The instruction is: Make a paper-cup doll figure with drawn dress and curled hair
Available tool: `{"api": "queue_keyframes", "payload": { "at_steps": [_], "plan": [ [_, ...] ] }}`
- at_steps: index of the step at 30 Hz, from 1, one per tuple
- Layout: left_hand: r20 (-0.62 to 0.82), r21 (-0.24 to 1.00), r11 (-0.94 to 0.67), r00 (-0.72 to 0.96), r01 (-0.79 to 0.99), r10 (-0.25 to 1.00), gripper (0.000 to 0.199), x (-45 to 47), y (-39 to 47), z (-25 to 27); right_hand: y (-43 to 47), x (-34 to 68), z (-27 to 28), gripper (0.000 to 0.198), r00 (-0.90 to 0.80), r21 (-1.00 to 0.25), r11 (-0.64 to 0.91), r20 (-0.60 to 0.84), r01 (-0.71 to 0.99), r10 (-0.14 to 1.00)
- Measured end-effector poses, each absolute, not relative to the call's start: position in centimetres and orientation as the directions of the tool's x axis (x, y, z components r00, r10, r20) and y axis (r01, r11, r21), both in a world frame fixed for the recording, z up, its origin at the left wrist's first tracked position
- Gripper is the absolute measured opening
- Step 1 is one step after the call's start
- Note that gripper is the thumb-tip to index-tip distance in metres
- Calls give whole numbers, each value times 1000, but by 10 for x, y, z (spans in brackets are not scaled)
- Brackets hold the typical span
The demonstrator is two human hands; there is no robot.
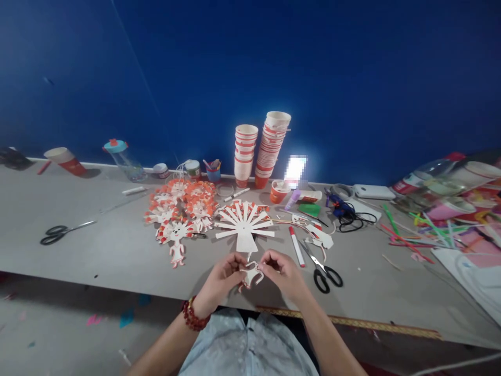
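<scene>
Between my two hands, near the table's front edge, is a small white paper cutout (251, 275) with a reddish outline, shaped like a little body with limbs. My left hand (227, 275) pinches its left side, and my right hand (279, 271) pinches its upper right. Just beyond them lies a white paper fan (244, 230) of spread strips, cut from a cup. Left of it, a finished-looking paper figure (177, 245) with a drawn face lies before a pile of orange-and-white paper figures (180, 201). A red-and-white marker (296, 247) and black-handled scissors (321, 269) rest right of my hands.
Two tall stacks of paper cups (246, 156) stand against the blue wall, beside a lit phone (295, 171). Other scissors (64, 231) lie far left. Blue-black cables (346, 211), paper scraps (319, 235) and colourful straws (407, 235) cover the right side. A bottle (125, 162) stands back left.
</scene>
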State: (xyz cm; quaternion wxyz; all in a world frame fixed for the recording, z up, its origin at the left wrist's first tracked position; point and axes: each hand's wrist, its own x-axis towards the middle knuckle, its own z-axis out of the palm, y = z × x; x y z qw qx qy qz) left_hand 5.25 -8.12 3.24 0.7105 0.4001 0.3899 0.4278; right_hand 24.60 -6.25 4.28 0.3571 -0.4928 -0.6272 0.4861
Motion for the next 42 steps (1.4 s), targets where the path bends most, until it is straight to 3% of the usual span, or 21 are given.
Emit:
{"api": "queue_keyframes", "payload": {
  "at_steps": [3, 7, 10, 14, 16, 20, 25, 28, 31, 36, 42],
  "plan": [
    [-209, 926, 290, 311, -240, 927, 29, 56, -85, 30, -60, 241, 37, 31, -250, -965, 55, -12, 257, 968],
    [-86, 996, 82, 213, 31, 973, 20, 43, -86, 20, -61, 242, 29, 33, -195, -929, 102, 33, 355, 980],
    [0, 982, -8, 40, 189, 999, 22, 23, -81, 12, -59, 246, 24, 29, -135, -826, 199, 150, 527, 979],
    [77, 935, -44, -79, 352, 994, 27, 3, -70, 2, -55, 245, 22, 17, -208, -627, 389, 344, 675, 916],
    [96, 908, -67, -51, 413, 994, 28, 0, -66, -4, -52, 241, 21, 18, -270, -545, 459, 392, 701, 879],
    [144, 796, -126, 17, 592, 989, 31, -2, -64, -18, -52, 235, 17, 27, -401, -449, 522, 341, 725, 850],
    [182, 648, -153, 43, 746, 982, 34, -8, -69, -24, -55, 235, 7, 31, -421, -421, 525, 318, 740, 849],
    [297, 548, -186, 18, 815, 955, 26, -7, -72, -15, -56, 235, 2, 31, -422, -421, 522, 313, 742, 851],
    [395, 505, -290, 81, 813, 915, 22, 6, -74, 0, -55, 234, -1, 28, -434, -419, 527, 303, 739, 849],
    [320, 474, -511, 400, 717, 859, 33, 35, -73, 10, -54, 233, 0, 28, -445, -415, 533, 296, 737, 845],
    [279, 464, -493, 407, 736, 870, 35, 41, -68, -2, -58, 238, -1, 27, -389, -501, 506, 326, 702, 862]
  ]
}}
